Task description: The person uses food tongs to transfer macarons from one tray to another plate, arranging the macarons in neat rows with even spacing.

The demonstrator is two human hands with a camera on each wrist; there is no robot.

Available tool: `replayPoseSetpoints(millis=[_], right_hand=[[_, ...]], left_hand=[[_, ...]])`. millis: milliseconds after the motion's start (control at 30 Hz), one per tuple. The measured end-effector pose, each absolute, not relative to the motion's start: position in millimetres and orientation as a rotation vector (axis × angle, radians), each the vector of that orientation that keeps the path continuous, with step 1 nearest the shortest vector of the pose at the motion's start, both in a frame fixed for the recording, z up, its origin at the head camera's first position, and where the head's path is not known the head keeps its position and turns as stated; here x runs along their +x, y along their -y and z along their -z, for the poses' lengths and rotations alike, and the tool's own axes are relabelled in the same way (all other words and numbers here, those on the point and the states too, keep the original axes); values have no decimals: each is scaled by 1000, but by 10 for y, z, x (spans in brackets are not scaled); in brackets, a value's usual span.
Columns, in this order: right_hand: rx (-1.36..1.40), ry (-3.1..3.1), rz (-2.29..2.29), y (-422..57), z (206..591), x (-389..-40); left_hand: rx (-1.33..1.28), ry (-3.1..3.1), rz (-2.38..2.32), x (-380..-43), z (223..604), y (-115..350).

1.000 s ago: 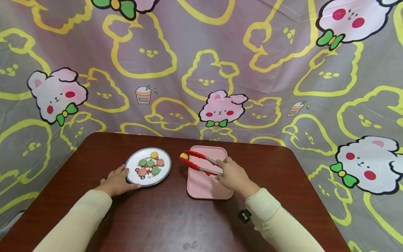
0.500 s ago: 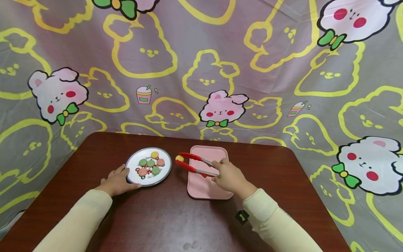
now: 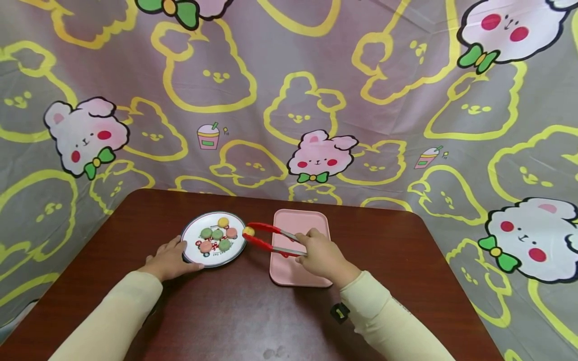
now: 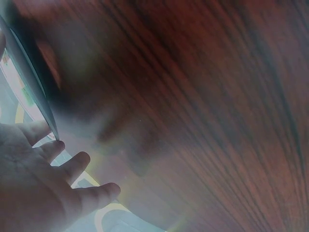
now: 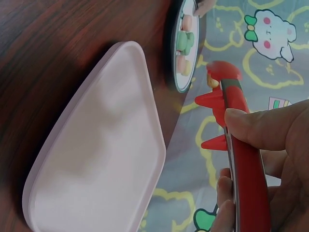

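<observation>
My right hand (image 3: 322,254) grips red-and-steel tongs (image 3: 271,240), thumb along one arm in the right wrist view. A yellow macaron (image 3: 249,231) sits between the red tips, at the right edge of a white plate (image 3: 235,250) with a dark rim. Several macarons lie on the plate: green ones (image 3: 218,234), pink ones (image 3: 205,246) and a yellow one at the back. My left hand (image 3: 169,259) rests at the plate's left front edge with fingers spread. In the left wrist view, its fingers (image 4: 77,166) are nearly straight and some touch the rim.
A pink rectangular tray (image 3: 293,273) lies on the dark wooden table (image 3: 235,311), to the right of the plate and partly beneath the tongs. A patterned cloth (image 3: 253,65) hangs behind the table and along its sides.
My right hand and the tongs have moved left, carrying the yellow macaron from the tray's left edge to the plate's right rim. The left hand stays at the plate.
</observation>
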State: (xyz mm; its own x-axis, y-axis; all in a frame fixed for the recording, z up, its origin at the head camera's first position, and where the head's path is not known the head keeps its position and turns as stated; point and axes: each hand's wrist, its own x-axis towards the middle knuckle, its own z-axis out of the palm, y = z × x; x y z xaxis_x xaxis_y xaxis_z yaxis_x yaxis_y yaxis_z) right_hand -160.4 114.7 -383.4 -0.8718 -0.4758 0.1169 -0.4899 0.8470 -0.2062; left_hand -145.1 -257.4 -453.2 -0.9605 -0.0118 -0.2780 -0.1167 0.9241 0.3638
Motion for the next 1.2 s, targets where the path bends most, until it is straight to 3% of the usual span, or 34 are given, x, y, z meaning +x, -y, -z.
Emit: replayPoseSetpoints(millis=[1200], right_hand=[[865, 3007, -334, -781, 3846, -1568]], left_hand=[[-98, -2806, -573, -1429, 4486, 2565]])
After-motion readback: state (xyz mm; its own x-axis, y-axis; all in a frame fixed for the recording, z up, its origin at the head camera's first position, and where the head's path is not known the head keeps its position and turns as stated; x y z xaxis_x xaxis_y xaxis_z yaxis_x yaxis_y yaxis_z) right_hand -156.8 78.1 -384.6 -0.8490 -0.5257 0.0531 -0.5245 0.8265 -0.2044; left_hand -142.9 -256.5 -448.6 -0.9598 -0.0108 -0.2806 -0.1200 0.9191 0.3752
